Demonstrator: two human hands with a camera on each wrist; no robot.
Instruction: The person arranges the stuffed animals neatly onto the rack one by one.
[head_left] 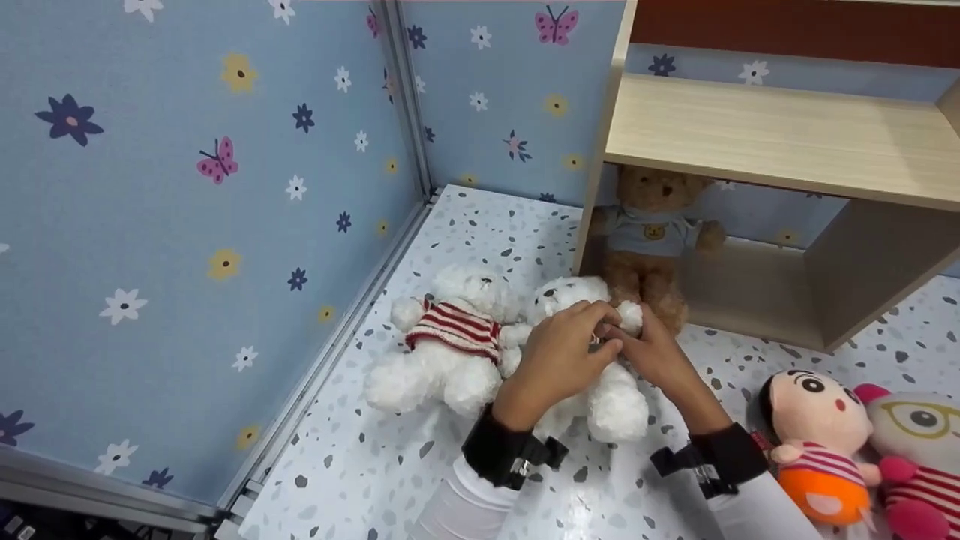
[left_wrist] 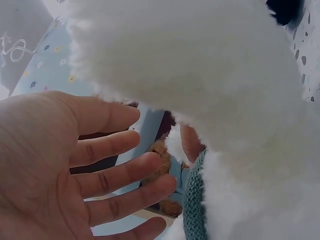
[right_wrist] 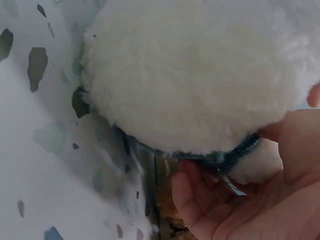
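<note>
A white fluffy teddy bear (head_left: 617,405) sits on the speckled surface in the head view, its chest largely hidden by both hands. Over its front reaches my left hand (head_left: 559,356); the left wrist view shows that hand's fingers (left_wrist: 120,175) spread and fairly straight beside the fur. My right hand (head_left: 654,349) is at the bear's other side. Its fingers (right_wrist: 187,192) curl at a teal knitted edge (right_wrist: 225,159) in the right wrist view, pinching the bear's garment. Close on the left sits another white bear (head_left: 457,330) in a red-and-cream striped sweater.
Behind, a brown teddy bear (head_left: 651,232) in a light blue shirt sits in the lower compartment of a wooden shelf (head_left: 780,135). Two plush dolls lie at the right: one with orange shorts (head_left: 825,495), one with yellow glasses (head_left: 915,420). A flower-patterned wall (head_left: 172,225) bounds the left.
</note>
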